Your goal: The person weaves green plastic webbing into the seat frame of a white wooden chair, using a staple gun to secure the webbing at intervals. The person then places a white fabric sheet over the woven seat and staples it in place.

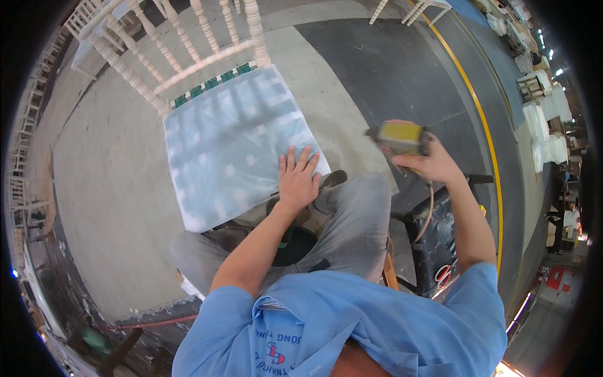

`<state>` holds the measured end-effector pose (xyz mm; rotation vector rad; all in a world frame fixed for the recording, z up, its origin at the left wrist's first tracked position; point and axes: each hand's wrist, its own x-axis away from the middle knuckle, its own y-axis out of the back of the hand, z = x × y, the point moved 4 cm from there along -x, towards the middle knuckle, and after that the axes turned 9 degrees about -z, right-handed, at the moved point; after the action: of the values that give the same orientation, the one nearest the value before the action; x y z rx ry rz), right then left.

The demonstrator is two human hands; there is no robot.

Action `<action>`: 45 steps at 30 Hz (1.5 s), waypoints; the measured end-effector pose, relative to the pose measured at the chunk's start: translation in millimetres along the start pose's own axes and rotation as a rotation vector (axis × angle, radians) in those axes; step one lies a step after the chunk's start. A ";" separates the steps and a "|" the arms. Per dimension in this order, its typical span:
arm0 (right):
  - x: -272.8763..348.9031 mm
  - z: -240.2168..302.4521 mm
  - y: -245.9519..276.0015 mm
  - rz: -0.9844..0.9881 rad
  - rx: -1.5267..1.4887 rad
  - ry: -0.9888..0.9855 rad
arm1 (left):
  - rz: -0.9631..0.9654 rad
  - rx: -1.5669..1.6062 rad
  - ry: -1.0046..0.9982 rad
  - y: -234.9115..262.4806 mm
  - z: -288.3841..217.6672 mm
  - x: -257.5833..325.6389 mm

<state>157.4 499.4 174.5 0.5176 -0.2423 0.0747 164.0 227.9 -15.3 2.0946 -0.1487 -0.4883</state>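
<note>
My left hand lies flat with fingers spread on the near right corner of a chair seat wrapped in clear plastic film. The seat belongs to a white chair with a spindled back that stands before my knees. My right hand is raised to the right of the seat and grips a yellow and dark power tool. A hose or cord hangs down from the tool past my forearm.
A dark stand or stool sits by my right leg. More white chairs stand at the far edge and stacked along the left. A yellow floor line curves on the right, with white goods beyond.
</note>
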 end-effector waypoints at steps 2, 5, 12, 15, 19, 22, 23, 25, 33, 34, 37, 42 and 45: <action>-28.2 29.8 -40.6 0.234 0.033 0.122 | -0.002 0.000 0.008 1.0 -1.0 -0.6; -56.2 10.3 -79.5 0.447 0.354 0.238 | -0.014 0.030 0.017 0.5 -4.0 -1.6; -64.6 -15.7 -113.8 0.572 0.586 0.211 | -0.021 0.086 0.049 3.9 0.9 2.0; -65.7 -15.8 -115.9 0.582 0.611 0.253 | -0.009 0.090 0.056 5.0 -0.4 1.0; -67.8 -13.4 -122.4 0.586 0.661 0.271 | -0.016 0.080 0.049 5.2 -0.3 -0.5; -68.1 -11.7 -121.9 0.568 0.698 0.295 | -0.012 0.077 0.045 6.1 0.2 -3.1; -68.2 -10.3 -121.6 0.566 0.708 0.299 | -0.008 0.075 0.044 6.4 0.7 -4.7; -71.1 -6.4 -115.6 0.541 0.653 0.313 | 0.069 0.073 0.071 5.5 0.8 -6.4; -118.4 12.2 -95.0 0.474 0.595 0.425 | -0.046 -0.023 0.030 1.4 53.0 -71.4; -125.4 13.3 -96.3 0.472 0.624 0.428 | -0.049 -0.035 0.012 -0.5 58.7 -75.9; -142.5 17.3 -104.2 0.519 0.638 0.461 | -0.041 -0.065 -0.015 -4.8 65.8 -79.3; -163.4 15.8 -118.0 0.558 0.629 0.474 | -0.020 -0.092 -0.008 -7.1 65.7 -81.3; -170.4 16.4 -131.6 0.594 0.678 0.450 | -0.020 -0.105 0.013 -7.3 69.2 -79.5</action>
<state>6.2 375.5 82.8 1.0682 0.0898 0.8643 63.3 200.8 -31.6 1.9978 -0.0923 -0.4847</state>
